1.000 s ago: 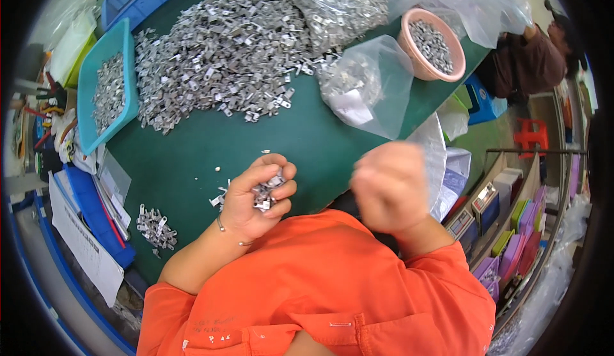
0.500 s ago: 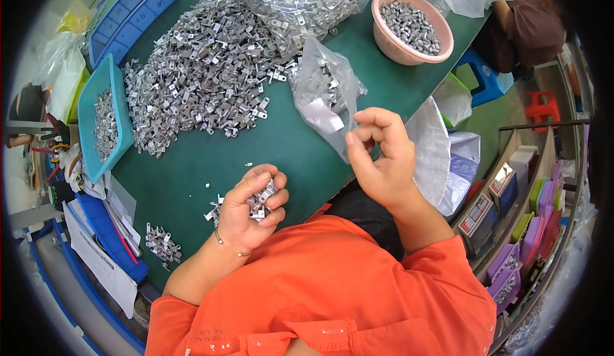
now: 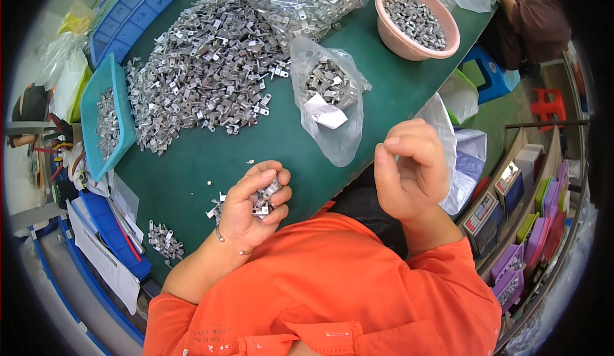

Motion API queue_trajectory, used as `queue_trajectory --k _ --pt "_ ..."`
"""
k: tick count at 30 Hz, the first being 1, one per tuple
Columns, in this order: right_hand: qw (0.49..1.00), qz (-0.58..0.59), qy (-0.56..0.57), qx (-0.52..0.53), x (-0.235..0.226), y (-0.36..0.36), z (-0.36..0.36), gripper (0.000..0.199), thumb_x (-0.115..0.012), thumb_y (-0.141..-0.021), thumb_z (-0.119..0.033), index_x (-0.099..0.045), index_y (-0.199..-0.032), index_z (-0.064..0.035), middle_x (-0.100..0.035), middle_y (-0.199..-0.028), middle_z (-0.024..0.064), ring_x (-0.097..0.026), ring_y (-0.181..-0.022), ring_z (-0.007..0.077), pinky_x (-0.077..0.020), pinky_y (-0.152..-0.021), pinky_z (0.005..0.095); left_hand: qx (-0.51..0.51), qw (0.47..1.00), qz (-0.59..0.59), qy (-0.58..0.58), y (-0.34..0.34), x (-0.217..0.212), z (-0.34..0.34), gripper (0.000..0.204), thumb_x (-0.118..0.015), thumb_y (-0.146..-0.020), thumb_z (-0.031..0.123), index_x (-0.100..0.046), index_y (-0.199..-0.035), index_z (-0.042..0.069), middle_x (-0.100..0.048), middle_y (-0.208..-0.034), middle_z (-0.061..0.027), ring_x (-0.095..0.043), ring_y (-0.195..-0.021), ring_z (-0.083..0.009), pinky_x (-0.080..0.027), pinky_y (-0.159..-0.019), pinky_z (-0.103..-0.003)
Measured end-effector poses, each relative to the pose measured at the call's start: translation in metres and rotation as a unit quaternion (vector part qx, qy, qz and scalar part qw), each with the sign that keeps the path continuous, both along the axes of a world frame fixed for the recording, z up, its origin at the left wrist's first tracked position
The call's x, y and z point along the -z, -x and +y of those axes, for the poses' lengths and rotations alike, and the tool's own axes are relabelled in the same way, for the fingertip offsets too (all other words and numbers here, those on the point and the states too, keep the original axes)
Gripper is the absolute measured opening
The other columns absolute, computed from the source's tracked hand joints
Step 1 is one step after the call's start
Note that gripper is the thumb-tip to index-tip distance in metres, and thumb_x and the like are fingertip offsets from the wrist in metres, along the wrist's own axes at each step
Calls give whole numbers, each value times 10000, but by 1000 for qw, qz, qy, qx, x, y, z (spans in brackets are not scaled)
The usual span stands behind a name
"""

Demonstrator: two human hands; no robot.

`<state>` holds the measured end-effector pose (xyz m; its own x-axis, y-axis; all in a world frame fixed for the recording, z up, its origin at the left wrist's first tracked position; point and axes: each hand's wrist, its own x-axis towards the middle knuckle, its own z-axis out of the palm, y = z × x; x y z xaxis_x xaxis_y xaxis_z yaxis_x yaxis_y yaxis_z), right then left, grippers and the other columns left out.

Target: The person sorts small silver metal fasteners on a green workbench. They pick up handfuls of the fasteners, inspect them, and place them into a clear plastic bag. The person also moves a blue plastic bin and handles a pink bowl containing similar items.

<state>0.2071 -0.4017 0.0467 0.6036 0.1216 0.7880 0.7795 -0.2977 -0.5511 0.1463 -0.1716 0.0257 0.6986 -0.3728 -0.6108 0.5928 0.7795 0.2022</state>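
The left hand (image 3: pixel 244 210) curls over metal pieces (image 3: pixel 264 201), partly hiding them — their number cannot be told. Whether the right hand (image 3: pixel 417 176) holds anything tiny is unclear. The far clear bag (image 3: pixel 307 1) and blue bin (image 3: pixel 131 22) — both cut off by the top edge.

Left fingers (image 3: pixel 279 196) clutch metal pieces (image 3: pixel 260 205); right fingers (image 3: pixel 419 146) curled near bag (image 3: pixel 339 146).

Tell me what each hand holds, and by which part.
Left hand: a cupped handful of metal pieces; which parts it grips is unclear. Right hand: nothing visibly held.
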Motion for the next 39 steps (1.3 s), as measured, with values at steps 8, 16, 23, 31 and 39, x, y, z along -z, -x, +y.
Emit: queue_trajectory --k 8,16,23,31,39 --pt "914 150 373 46 -25 -9 26 451 -668 -733 -37 -535 -1161 9 -618 -915 126 -565 -791 302 -449 -675 392 1 1000 -10 -18 -2 -8 -1 94 -541 -906 124 -593 -973 85 -545 -893 -46 -459 -633 -108 -344 -391 -207" --pt "961 126 246 -13 -11 -9 8 206 -599 -700 48 -632 -887 -33 -584 -797 108 -576 -774 274 -458 -689 353 -17 1000 10 7 -1 -1 4 95 -543 -903 121 -588 -976 79 -554 -910 -59 -470 -634 -111 -351 -392 -210" --pt "946 234 217 60 -7 -34 -39 730 -549 -632 94 -399 -1341 5 -444 -1312 197 -430 -1248 333 -340 -1051 373 -32 996 22 -82 -22 -4 7 106 -568 -883 81 -550 -987 86 -572 -881 -58 -508 -653 -114 -345 -392 -204" --pt "939 250 225 67 61 -44 -9 1439 -922 -472 -330 54 -1472 15 -5 -1543 249 -76 -1429 390 -127 -1142 445 -18 967 -38 -251 -54 9 -14 176 -599 -836 40 -532 -997 67 -584 -847 -54 -515 -603 -109 -335 -377 -224" --pt "982 170 -12 79 42 -74 21 180 -577 -928 -154 -659 -846 -16 -674 -839 89 -654 -703 228 -525 -716 385 81 767 -253 -585 -57 28 -36 42 -598 -807 30 -627 -837 35 -552 -694 -13 -514 -583 -93 -419 -488 -263"
